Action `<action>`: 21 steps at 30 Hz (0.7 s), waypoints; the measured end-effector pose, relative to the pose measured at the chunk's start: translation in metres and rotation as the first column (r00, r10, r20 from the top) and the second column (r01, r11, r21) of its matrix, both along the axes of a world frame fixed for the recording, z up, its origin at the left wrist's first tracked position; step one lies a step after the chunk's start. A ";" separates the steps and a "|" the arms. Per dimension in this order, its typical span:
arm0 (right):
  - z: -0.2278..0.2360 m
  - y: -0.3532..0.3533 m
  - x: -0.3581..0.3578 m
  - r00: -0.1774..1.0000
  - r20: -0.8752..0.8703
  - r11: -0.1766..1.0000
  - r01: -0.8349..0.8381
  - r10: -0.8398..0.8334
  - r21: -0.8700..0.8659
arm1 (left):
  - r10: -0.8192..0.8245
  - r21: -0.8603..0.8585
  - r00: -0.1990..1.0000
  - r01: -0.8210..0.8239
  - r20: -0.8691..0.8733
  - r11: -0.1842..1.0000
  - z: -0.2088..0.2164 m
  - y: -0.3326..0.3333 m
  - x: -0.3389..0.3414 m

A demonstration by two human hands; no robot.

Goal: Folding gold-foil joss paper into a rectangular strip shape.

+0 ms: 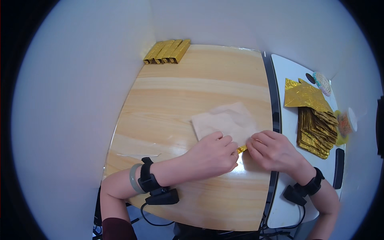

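Observation:
A sheet of gold foil paper (pixel 226 120) lies on the wooden table, its pale pinkish backing facing up. Along its near edge a narrow strip of gold shows between my hands, where the edge is turned over. My left hand (pixel 216 154) is closed on that near edge, its fingertips partly hidden behind the knuckles. Close beside it, my right hand (pixel 274 150) pinches the same edge near the right corner. The far part of the sheet rests loosely, slightly wavy.
Several folded gold paper tubes (pixel 167 51) lie side by side at the far left corner. On the white table (pixel 280 216) at right are a stack of gold sheets (pixel 318 132), a round tub (pixel 348 121) and a crocheted item (pixel 322 83). A thin pale strip (pixel 138 155) lies left.

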State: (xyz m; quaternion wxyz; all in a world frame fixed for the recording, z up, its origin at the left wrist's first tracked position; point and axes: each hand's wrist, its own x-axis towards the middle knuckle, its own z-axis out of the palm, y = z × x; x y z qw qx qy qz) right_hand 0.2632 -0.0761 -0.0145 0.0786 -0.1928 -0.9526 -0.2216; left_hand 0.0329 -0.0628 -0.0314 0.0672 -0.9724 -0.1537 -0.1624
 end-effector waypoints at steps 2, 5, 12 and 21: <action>0.000 -0.001 -0.003 0.933 -0.354 0.987 0.005 -0.061 -0.158 | 0.070 -0.004 0.991 -0.070 0.118 0.998 0.002 -0.001 0.006; 0.002 -0.005 -0.009 0.891 -0.417 0.964 0.074 -0.179 -0.256 | 0.104 -0.032 0.970 -0.100 0.218 0.994 -0.002 0.006 0.005; 0.006 -0.003 -0.005 0.878 -0.394 0.944 0.161 -0.271 -0.289 | 0.189 -0.341 0.934 -0.079 0.302 0.937 0.013 0.012 0.011; 0.005 0.005 0.026 0.742 -0.458 0.815 0.203 -0.490 -0.543 | 0.303 -0.579 0.932 -0.138 0.199 0.803 0.020 0.025 -0.011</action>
